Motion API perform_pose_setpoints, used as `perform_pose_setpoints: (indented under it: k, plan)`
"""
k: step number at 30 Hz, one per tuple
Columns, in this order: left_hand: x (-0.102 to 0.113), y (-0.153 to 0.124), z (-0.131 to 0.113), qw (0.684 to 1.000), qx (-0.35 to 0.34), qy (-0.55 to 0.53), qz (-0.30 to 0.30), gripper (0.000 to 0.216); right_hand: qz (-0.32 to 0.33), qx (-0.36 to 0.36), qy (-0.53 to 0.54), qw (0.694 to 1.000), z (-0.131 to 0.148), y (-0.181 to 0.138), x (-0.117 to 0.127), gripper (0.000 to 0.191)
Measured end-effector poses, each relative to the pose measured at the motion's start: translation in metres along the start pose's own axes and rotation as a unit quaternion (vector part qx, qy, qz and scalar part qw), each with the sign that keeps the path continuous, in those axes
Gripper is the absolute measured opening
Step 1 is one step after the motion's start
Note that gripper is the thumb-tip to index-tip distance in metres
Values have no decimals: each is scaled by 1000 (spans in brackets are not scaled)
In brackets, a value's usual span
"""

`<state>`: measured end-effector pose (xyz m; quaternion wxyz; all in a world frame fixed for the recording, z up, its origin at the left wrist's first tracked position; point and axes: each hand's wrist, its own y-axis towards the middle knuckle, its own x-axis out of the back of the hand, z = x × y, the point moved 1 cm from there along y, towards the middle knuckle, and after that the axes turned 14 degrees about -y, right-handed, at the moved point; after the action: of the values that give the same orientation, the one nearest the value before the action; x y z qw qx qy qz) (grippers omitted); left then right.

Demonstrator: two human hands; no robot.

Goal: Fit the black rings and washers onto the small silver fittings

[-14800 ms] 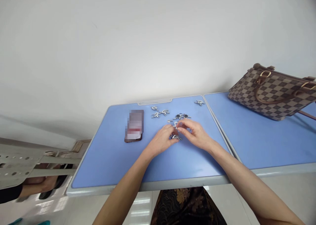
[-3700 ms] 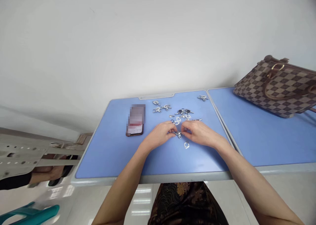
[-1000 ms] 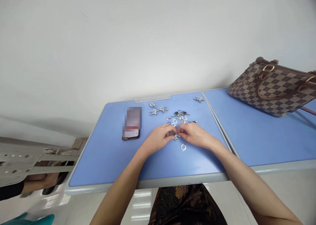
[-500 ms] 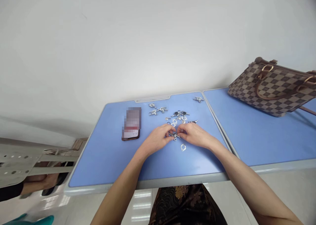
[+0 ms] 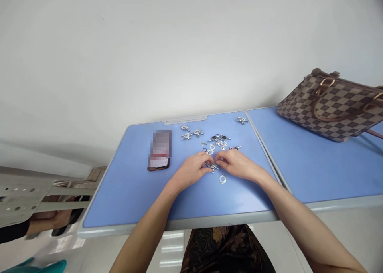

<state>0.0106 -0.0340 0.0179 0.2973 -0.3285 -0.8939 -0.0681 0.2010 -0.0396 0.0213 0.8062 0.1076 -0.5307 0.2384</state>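
Leaning over a blue table [image 5: 119, 193], with a handbag [image 5: 330, 109] on the next table [image 5: 299, 177] and loose clasps [image 5: 220, 142] scattered ahead. Left hand [image 5: 190, 170] and right hand [image 5: 236, 164] curled inward, fingertips meeting at one clasp [image 5: 212, 166] (firmness of hold impossible to tell), its long axis nearly crosswise, neither hand clearly nearer. Just beside it, toward the body, one flat plate [image 5: 222, 179].

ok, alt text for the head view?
A person's left hand and right hand meet at a small silver metal fitting on a blue table, among scattered similar fittings. A blurred phone lies to the left; a checkered handbag sits on an adjoining blue table.
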Motion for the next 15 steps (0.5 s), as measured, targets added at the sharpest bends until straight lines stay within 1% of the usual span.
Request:
perform_pose_setpoints:
  k: [6,15]
  plan:
    - [-1,1,0,1000,-26,10,14,12,-5,-12,9,1000,-3,-2,2,17]
    - [-1,-1,-3,999,-20,-18,21,12,19,-14,50,998,-1,-1,2,13]
